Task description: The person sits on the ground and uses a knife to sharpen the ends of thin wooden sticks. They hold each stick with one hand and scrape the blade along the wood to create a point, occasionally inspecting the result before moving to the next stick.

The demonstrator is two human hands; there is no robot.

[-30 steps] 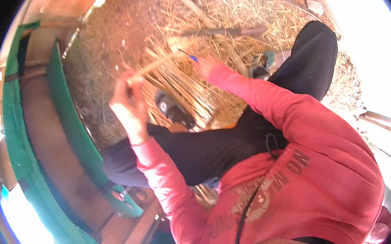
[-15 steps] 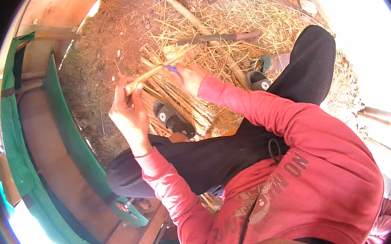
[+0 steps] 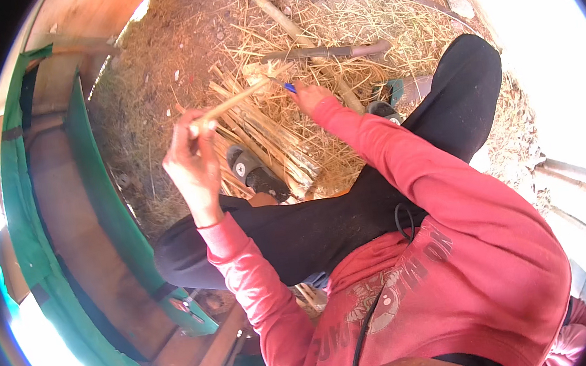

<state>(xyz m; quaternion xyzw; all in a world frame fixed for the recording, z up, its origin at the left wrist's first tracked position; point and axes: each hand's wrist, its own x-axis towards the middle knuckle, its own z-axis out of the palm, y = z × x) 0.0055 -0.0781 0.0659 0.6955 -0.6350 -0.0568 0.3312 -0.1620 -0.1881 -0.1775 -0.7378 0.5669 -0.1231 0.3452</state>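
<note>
My left hand (image 3: 193,156) is closed around the near end of a pale wooden stick (image 3: 237,99), which slants away up to the right. In my right hand (image 3: 312,99) is a small knife (image 3: 290,87) with a blue handle. Its dark, thin blade points left and lies at the far part of the stick; whether it touches the wood I cannot tell. Below the stick, a pile of split sticks (image 3: 272,140) rests on the ground between my feet.
A machete-like blade (image 3: 310,53) with a brown handle lies across a long pole (image 3: 280,19) beyond my hands. Straw (image 3: 376,18) covers the ground. My sandalled foot (image 3: 250,164) is beside the pile. A green-edged wooden frame (image 3: 23,204) stands at left.
My right hand with the knife has moved right, along the stick toward its far end. My left hand keeps its hold on the stick with little movement.
</note>
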